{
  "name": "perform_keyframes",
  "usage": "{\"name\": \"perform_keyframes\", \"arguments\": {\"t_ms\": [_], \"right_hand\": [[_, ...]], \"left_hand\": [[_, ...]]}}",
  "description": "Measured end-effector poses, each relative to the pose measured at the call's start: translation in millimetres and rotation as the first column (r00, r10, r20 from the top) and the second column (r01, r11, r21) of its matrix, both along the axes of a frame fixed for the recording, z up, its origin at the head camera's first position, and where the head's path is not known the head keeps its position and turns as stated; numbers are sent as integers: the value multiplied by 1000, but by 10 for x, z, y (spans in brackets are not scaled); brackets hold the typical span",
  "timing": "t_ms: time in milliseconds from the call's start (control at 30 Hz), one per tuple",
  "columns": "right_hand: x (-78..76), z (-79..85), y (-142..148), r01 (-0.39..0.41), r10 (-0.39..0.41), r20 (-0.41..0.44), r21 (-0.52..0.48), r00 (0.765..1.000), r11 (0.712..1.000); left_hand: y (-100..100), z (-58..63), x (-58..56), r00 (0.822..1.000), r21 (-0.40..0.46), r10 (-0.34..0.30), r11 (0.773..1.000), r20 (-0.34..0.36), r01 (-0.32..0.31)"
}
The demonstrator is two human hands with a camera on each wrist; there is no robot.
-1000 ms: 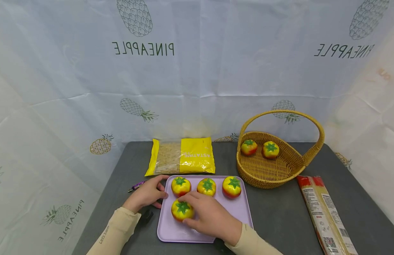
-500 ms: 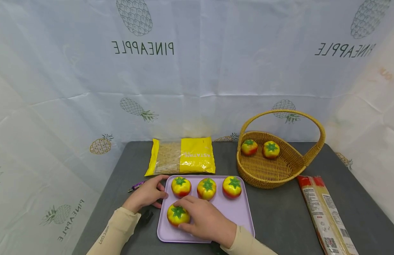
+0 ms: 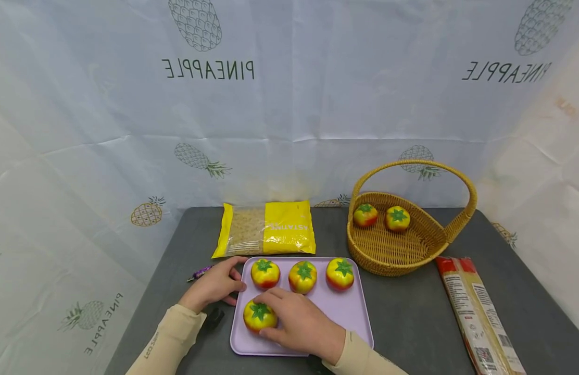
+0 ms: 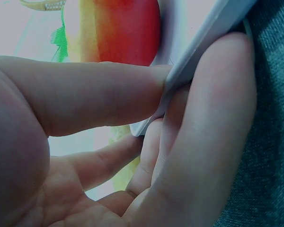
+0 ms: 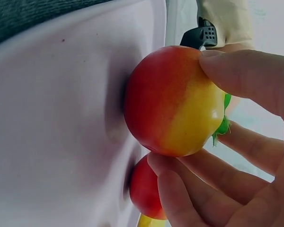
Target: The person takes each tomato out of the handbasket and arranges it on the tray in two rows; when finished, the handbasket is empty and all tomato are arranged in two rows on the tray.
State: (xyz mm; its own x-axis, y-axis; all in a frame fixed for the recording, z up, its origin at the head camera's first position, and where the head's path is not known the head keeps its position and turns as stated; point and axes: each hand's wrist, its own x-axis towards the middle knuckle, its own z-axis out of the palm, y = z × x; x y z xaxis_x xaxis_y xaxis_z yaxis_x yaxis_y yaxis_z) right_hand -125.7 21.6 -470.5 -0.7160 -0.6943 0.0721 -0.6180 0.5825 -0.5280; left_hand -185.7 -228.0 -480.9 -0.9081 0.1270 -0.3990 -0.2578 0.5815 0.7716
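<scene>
My right hand (image 3: 302,323) grips a round yellow-and-red tomato (image 3: 257,317) with a green star-shaped top, at the front left of the lilac tray (image 3: 338,312). The right wrist view has thumb and fingers on opposite sides of this tomato (image 5: 175,101), close over the tray's surface. Along the back of the tray sit three more tomatoes: left (image 3: 265,274), middle (image 3: 302,277) and right (image 3: 339,274). At the tray's left edge, my left hand (image 3: 216,284) pinches the rim (image 4: 194,52), thumb on one side and fingers on the other in the left wrist view.
A wicker basket (image 3: 388,266) with a tall handle and two similar tomatoes stands at the back right. Behind the tray lies a yellow pasta bag (image 3: 289,229). A long red-topped packet (image 3: 479,317) lies right, and a small purple wrapper (image 3: 201,272) left.
My right hand has moved the front tomato slightly left and toward me on the tray, then nearly stopped. The left hand holds its place at the rim.
</scene>
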Motion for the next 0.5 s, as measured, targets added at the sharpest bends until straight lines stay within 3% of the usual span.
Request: {"name": "perform_keyframes", "arguments": {"t_ms": [233, 500], "right_hand": [[-19, 10, 26, 16, -16, 59, 5, 998, 1000], [-36, 15, 45, -1, 1, 43, 7, 999, 1000]], "left_hand": [[7, 10, -2, 1000, -4, -5, 1000, 3, 5], [7, 10, -4, 1000, -12, -3, 1000, 2, 3]]}}
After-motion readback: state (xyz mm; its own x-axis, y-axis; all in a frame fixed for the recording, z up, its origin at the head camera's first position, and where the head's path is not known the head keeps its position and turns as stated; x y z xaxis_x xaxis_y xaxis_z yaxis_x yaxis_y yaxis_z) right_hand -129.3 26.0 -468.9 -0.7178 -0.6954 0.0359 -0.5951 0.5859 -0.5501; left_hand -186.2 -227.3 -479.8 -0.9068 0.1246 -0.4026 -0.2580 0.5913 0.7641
